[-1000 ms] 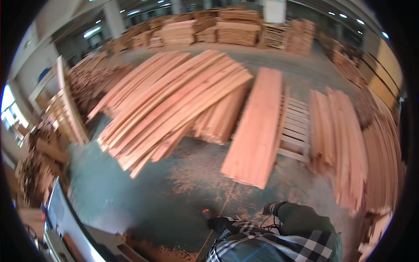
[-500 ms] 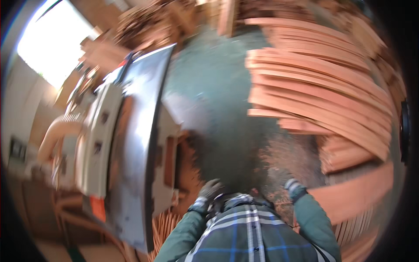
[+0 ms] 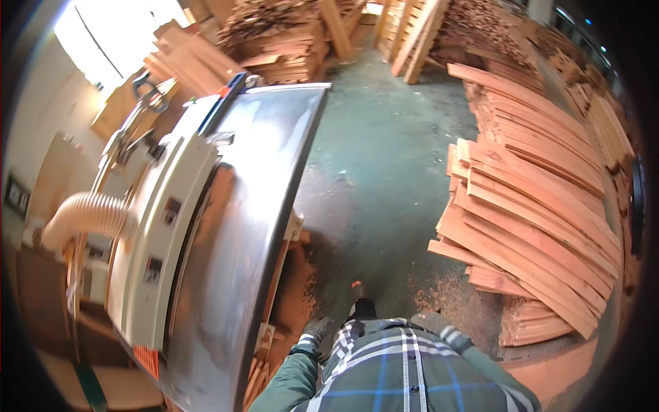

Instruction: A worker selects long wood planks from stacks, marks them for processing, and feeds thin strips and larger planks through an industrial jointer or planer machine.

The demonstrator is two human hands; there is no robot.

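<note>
My left hand (image 3: 317,327), in a dark grey glove, hangs low at my left side, beside the near edge of the machine table (image 3: 233,275). Its fingers look loosely stretched, and no object shows in it. In front of my right hip is my right hand (image 3: 432,321), gloved too and dark against the floor. Its fingers appear loosely extended, with nothing visible in them. Both hands are apart from the boards. A long stack of reddish planks (image 3: 528,226) lies to the right, its boards fanned unevenly.
Along the machine runs a cream housing (image 3: 165,233) with a ribbed hose (image 3: 89,216). Sawdust (image 3: 298,288) lies beneath the table. Wooden pallets (image 3: 412,41) and stacked boards (image 3: 288,62) stand at the back. My foot (image 3: 357,288) is on the green floor (image 3: 384,144).
My view has swung, so the machine and plank stack sit lower and farther right. My right hand has moved inward toward my body; my left hand is lower. A foot now shows ahead.
</note>
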